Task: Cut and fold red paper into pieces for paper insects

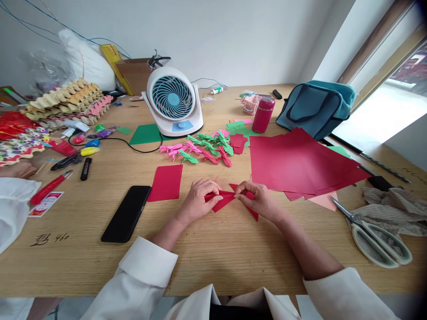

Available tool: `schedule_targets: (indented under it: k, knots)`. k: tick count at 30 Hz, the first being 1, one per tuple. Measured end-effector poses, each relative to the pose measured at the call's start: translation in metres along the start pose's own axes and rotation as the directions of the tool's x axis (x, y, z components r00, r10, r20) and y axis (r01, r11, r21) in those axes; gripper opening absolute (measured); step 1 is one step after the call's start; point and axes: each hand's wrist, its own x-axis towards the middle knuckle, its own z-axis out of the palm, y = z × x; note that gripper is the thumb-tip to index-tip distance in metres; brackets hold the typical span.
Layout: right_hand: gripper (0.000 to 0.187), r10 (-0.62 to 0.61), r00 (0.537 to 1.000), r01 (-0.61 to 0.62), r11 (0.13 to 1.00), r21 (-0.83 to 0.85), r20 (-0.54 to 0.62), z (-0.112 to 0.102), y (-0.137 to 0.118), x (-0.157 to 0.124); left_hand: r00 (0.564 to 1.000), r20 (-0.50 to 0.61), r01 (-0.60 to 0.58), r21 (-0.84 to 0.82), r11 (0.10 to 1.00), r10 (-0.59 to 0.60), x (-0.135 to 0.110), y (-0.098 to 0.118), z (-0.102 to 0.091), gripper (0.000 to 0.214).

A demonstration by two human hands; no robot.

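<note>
A folded piece of red paper (pixel 224 202) is held just above the wooden table between my two hands. My left hand (pixel 202 198) pinches its left part between thumb and fingers. At the right end, my right hand (pixel 255 200) grips the paper in a pinch, its fingertips near the middle. Red points of paper show above and below my right hand; whether they belong to the same piece I cannot tell. A stack of red paper rectangles (pixel 166 183) lies left of my left hand. Beyond my hands rests a pile of folded green, pink and red paper figures (pixel 210 144).
A black phone (pixel 126 214) lies at left, scissors (pixel 373 235) at right. Large red sheets (pixel 300 164), a red flask (pixel 263 115) and a teal bag (pixel 315 109) stand or lie back right. A white fan (pixel 174 102) stands behind. Another person's sleeve (pixel 15 209) reaches in at left.
</note>
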Motion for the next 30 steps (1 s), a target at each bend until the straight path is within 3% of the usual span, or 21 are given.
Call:
schedule_targets:
  k: [5, 10, 17, 22, 30]
  knots:
    - [0.007, 0.06, 0.993, -0.055, 0.997, -0.056, 0.099, -0.005, -0.001, 0.001, 0.998, 0.052, 0.021, -0.026, 0.999, -0.02, 0.0, 0.0, -0.003, 0.013]
    - [0.008, -0.053, 0.984, 0.095, 0.964, -0.25, 0.168, -0.006, -0.008, 0.0, 0.986, 0.155, 0.054, 0.006, 0.999, -0.055, 0.001, 0.002, -0.008, 0.014]
    - [0.013, -0.06, 0.952, 0.198, 0.87, -0.452, 0.302, 0.003, -0.012, -0.004, 0.952, 0.297, 0.025, 0.162, 0.987, -0.073, -0.007, 0.006, -0.008, 0.013]
    - [0.014, -0.053, 0.946, 0.219, 0.829, -0.514, 0.319, 0.006, -0.011, -0.006, 0.931, 0.351, 0.045, 0.168, 0.985, -0.102, -0.011, 0.008, -0.003, 0.01]
    - [0.011, -0.052, 0.96, 0.194, 0.836, -0.514, 0.277, 0.012, -0.011, -0.007, 0.939, 0.328, 0.045, 0.177, 0.983, -0.102, -0.011, 0.01, 0.001, 0.008]
